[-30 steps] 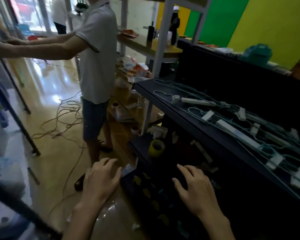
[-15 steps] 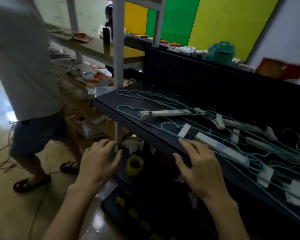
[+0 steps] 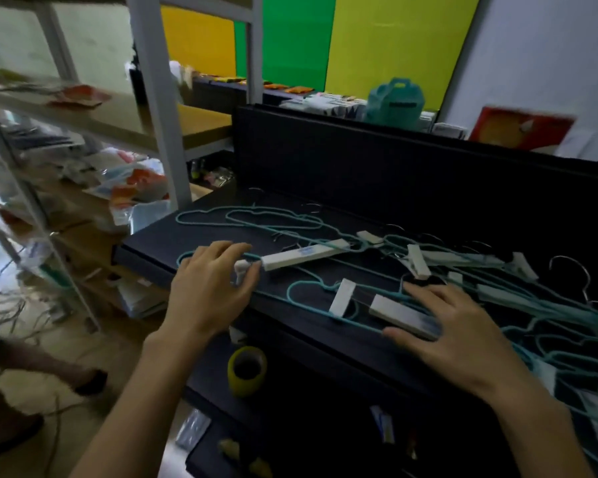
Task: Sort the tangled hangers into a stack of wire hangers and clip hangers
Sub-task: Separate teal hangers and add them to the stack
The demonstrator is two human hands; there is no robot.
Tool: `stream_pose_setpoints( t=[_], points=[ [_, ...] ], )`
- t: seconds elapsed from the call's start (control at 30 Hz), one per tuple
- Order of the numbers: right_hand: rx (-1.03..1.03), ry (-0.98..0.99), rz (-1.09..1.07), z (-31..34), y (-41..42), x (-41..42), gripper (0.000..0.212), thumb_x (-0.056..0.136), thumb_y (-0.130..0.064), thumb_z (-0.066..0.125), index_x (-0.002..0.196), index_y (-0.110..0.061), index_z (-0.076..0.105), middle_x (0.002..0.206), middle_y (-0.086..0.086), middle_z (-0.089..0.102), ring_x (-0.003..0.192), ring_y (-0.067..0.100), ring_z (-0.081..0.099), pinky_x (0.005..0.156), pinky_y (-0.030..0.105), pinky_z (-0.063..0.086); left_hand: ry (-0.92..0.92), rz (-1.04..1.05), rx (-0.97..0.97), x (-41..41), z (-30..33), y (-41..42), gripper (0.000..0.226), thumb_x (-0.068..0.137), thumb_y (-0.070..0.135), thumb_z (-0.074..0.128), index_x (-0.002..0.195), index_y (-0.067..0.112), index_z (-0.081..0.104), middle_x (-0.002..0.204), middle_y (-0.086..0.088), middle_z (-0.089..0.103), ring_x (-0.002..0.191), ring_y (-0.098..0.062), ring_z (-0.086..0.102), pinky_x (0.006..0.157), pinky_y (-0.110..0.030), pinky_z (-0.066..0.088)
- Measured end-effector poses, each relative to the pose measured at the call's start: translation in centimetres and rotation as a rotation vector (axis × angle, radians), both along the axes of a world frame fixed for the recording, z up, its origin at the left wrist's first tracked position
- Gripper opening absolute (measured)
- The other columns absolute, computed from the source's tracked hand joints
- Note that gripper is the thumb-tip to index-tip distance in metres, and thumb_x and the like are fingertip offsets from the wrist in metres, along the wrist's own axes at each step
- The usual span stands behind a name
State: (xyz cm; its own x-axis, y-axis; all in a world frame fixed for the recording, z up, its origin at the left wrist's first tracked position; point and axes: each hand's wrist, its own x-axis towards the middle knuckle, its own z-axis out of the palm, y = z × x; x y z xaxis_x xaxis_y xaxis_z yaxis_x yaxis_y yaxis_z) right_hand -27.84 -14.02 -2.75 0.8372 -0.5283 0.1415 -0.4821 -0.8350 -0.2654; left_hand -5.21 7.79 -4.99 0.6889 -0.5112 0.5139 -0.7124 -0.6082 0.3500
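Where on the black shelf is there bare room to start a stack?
Bare: the black shelf's left end, beyond the teal loops, and the front strip between the left hand and right hand. Crowded: the tangled hangers rightward.

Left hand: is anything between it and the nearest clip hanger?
Nothing visible. The left hand is already at the hanger's white end clip, fingertips on it. Farther right, that hanger runs into the tangled pile, which may snag it.
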Motion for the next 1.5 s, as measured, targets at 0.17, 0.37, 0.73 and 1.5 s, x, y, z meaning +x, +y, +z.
stream_pose_setpoints(
  t=[0.17, 0.37, 0.73, 1.5],
  points=[
    [0.083, 0.108, -0.007, 0.7, -0.5, 0.2, 0.101, 0.058, -0.085, 0.045, 0.144, -0.037, 0.024, 0.143, -0.014, 0.033, 0.129, 0.01, 0.028, 0.108, 0.03, 0.025, 0.06, -0.073, 0.113, 2.2, 1.7, -2.8, 0.044, 0.089, 0.05, 0.05, 0.125, 0.025, 0.056, 0.125, 0.002, 0.057, 0.115, -0.025, 0.049, 0.091, -0.041, 0.04],
    [0.099, 0.072, -0.024, 0.7, -0.5, 0.7, 0.103, 0.053, -0.09, 0.045, 0.141, -0.037, 0.032, 0.132, -0.017, 0.041, 0.116, 0.004, 0.035, 0.101, 0.024, 0.03, 0.123, -0.212, 0.13, 4.4, 2.3, -5.9, 0.041, 0.088, 0.051, 0.05, 0.121, 0.027, 0.057, 0.119, 0.005, 0.059, 0.112, -0.02, 0.052, 0.089, -0.039, 0.045],
    [0.107, 0.008, -0.178, 1.3, 2.4, 2.4, 0.085, 0.064, -0.072, 0.062, 0.138, -0.039, 0.037, 0.117, -0.027, 0.036, 0.106, -0.002, 0.034, 0.089, 0.018, 0.027, 0.136, -0.36, 0.165, 12.6, 1.7, -7.6, 0.042, 0.084, 0.052, 0.057, 0.12, 0.03, 0.058, 0.12, 0.006, 0.059, 0.108, -0.017, 0.056, 0.084, -0.036, 0.049],
    [0.173, -0.132, -0.296, 1.6, 6.2, 4.7, 0.077, 0.057, -0.075, 0.056, 0.127, -0.044, 0.05, 0.11, -0.035, 0.042, 0.106, -0.01, 0.04, 0.083, 0.019, 0.035, 0.23, -0.63, 0.406, 16.6, 0.2, -12.6, 0.102, 0.05, 0.088, 0.05, 0.137, 0.036, 0.04, 0.139, -0.002, 0.041, 0.127, -0.022, 0.038, 0.103, -0.038, 0.036]
  ],
)
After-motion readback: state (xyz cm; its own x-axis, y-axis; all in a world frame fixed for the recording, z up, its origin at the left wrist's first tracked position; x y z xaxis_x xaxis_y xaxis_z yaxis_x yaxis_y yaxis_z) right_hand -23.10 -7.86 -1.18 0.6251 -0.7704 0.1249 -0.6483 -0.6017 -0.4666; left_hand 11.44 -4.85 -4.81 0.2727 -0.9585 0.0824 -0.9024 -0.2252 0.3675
